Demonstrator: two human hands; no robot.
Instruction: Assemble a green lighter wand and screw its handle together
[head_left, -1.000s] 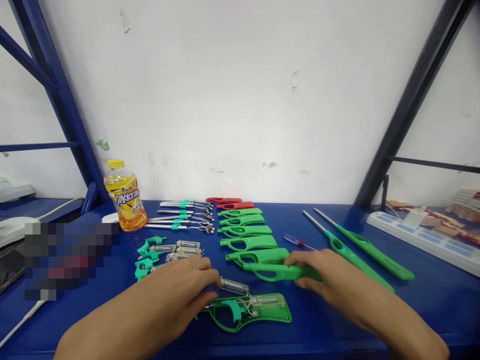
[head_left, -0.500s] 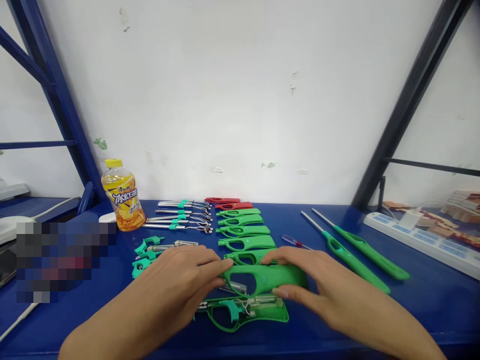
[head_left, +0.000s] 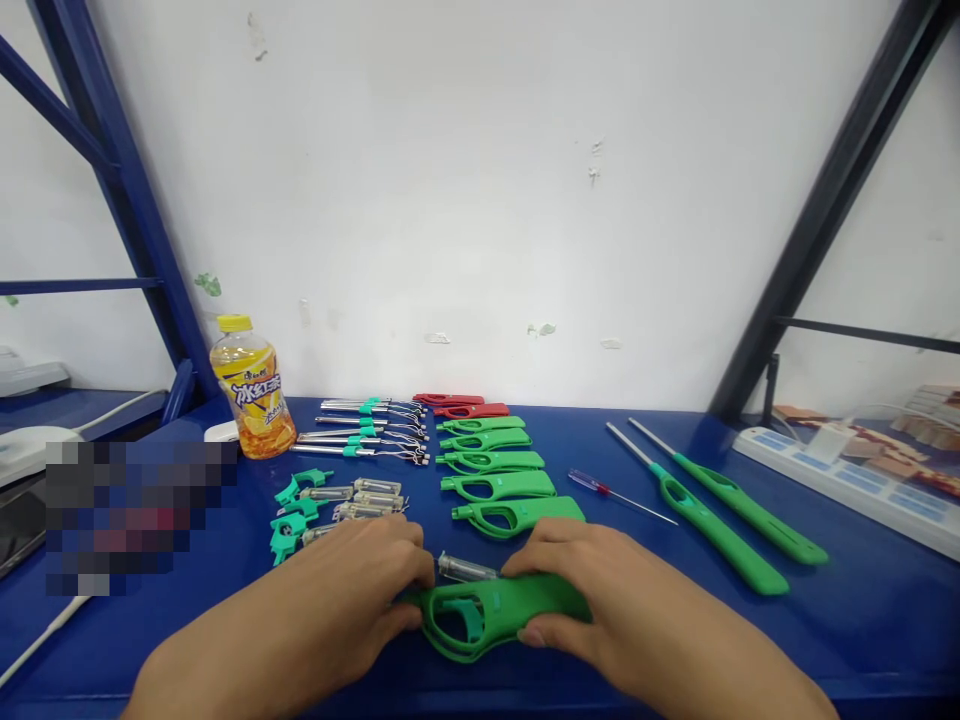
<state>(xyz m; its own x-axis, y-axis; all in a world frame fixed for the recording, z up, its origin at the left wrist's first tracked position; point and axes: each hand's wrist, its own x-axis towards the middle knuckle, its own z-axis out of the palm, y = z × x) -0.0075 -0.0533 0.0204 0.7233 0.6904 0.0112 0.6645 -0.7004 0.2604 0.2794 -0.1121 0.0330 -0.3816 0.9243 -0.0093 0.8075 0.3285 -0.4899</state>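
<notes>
- Head view: green lighter casing [head_left: 551, 594], one, near the front edge of the tabletop [head_left: 877, 635], teal trigger [head_left: 472, 618] showing through its loop.
- Left hand [head_left: 379, 575], ours: fingers pinched on the casing's front end.
- Right hand [head_left: 574, 575], ours: thumb and fingers clasping its rear half.
- Clear tank [head_left: 468, 569], one, lying just behind what we hold.
- Green shells [head_left: 525, 485], in a row beyond; red shells [head_left: 472, 411] farthest from us.
- Screwdriver [head_left: 591, 482], one, at our right, near two long green lighters [head_left: 724, 539].

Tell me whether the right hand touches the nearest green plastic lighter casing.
Touching: the head view shows the right hand gripping the green plastic lighter casing, thumb on its near edge.
</notes>
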